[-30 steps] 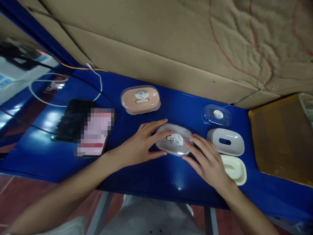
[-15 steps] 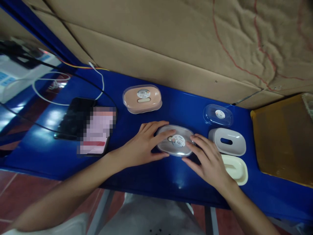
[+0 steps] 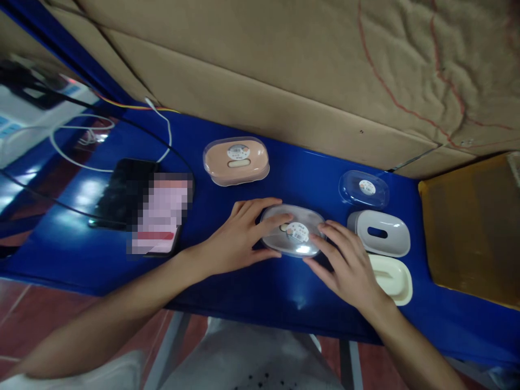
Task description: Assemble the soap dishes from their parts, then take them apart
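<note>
so the gray lidded dish [image 3: 290, 246] is sitting mid-table, right between both hands, with the left hand [image 3: 239, 238] spread around one end, a finger on top, and the right hand [image 3: 345, 262] spread over the other. loose clear lid [image 3: 361, 197], open gray tray [image 3: 392, 235] and cream tray [image 3: 398, 279] are lined up on the right, peach dish [image 3: 238, 172] further back, phone [image 3: 162, 216] off left.

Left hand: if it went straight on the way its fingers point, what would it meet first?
The clear-lidded dish, which the left hand's fingers already straddle. The right hand, at the dish's other end, looks next in line, though depth is unclear.
</note>
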`<state>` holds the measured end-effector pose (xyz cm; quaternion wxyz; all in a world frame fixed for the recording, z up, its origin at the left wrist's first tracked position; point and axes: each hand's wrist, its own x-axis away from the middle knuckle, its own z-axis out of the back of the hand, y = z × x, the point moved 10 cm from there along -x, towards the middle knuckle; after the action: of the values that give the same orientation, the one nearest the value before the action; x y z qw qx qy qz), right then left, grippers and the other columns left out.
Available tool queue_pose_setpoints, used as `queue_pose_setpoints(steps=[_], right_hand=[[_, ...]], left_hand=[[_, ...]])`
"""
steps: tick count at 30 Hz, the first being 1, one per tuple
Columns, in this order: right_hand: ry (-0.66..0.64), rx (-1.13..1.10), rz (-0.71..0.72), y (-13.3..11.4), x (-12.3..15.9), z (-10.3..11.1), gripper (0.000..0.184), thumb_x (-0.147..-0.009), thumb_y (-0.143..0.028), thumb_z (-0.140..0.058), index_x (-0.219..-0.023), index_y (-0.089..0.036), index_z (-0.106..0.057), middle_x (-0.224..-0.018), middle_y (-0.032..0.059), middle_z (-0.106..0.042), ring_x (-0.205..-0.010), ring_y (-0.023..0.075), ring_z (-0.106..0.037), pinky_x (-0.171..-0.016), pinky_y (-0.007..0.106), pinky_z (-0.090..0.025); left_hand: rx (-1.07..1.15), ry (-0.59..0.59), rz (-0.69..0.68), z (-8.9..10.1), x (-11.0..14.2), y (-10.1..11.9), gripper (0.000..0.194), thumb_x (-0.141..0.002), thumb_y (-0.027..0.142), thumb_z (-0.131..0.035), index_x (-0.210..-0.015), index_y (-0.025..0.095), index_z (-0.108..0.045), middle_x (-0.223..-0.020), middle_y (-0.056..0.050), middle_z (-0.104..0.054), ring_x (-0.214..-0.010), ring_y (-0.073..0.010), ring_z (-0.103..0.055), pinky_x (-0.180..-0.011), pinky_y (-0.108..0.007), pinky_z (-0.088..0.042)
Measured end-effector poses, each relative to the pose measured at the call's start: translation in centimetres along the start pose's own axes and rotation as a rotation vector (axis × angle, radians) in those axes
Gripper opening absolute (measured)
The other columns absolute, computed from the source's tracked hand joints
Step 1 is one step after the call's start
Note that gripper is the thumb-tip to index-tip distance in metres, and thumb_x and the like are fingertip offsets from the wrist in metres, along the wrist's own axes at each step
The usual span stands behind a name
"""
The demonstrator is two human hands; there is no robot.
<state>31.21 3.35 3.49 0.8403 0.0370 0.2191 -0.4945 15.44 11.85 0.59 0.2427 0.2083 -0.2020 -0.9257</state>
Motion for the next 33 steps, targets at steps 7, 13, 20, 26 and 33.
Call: queue_pose_setpoints(steps=[7, 13, 20, 26, 33], right_hand=[[-0.026, -0.113, -0.078, 0.9, 0.3, -0.6, 0.056, -0.101, -0.03, -0.074, -0.152, -0.019, -0.055, -0.144, 0.0169, -0.067, -0.141, 0.0353, -0.06, -0.113, 0.056, -0.056], [-0.042, -0.119, -0.097, 1.1, 0.4, -0.8, 0.06, -0.102, -0.031, -0.072, -0.157, -0.022, -0.051, -0.146, 0.0159, -0.067, -0.141, 0.0359, -0.06, -0.113, 0.057, -0.056], [-0.053, -0.126, -0.1, 1.1, 0.4, -0.9, 0.059, -0.102, -0.031, -0.072, -0.156, -0.023, -0.051, -0.146, 0.0161, -0.066, -0.142, 0.0362, -0.059, -0.115, 0.058, -0.055], [-0.052, -0.112, -0.089, 0.9, 0.3, -0.8, 0.054, -0.103, -0.032, -0.07, -0.153, -0.02, -0.052, -0.147, 0.019, -0.064, -0.142, 0.0376, -0.059, -0.112, 0.06, -0.057], [-0.043, -0.111, -0.087, 0.9, 0.5, -1.0, 0.051, -0.104, -0.03, -0.068, -0.151, -0.02, -0.053, -0.148, 0.0196, -0.063, -0.143, 0.0378, -0.059, -0.11, 0.06, -0.058]], left_hand=[[0.014, -0.005, 0.031, 0.0, -0.2, -0.2, 0.074, -0.097, 0.056, -0.077, -0.159, 0.027, -0.049, -0.159, -0.019, -0.051, -0.14, -0.0382, -0.055, -0.111, -0.053, -0.044], [0.013, -0.009, 0.032, 0.0, -0.1, -0.2, 0.074, -0.096, 0.055, -0.078, -0.159, 0.027, -0.05, -0.159, -0.019, -0.051, -0.141, -0.0382, -0.054, -0.113, -0.053, -0.043], [0.035, -0.018, 0.046, -0.1, -0.2, -0.4, 0.075, -0.097, 0.055, -0.078, -0.161, 0.031, -0.049, -0.161, -0.018, -0.05, -0.14, -0.0388, -0.054, -0.115, -0.056, -0.042], [0.06, -0.023, 0.071, -0.2, -0.2, -0.7, 0.076, -0.093, 0.054, -0.082, -0.158, 0.03, -0.053, -0.158, -0.017, -0.052, -0.141, -0.0389, -0.054, -0.115, -0.056, -0.043], [0.059, -0.045, 0.08, -0.4, -0.1, -0.8, 0.079, -0.092, 0.055, -0.083, -0.159, 0.032, -0.05, -0.158, -0.017, -0.051, -0.143, -0.0373, -0.053, -0.116, -0.055, -0.043]])
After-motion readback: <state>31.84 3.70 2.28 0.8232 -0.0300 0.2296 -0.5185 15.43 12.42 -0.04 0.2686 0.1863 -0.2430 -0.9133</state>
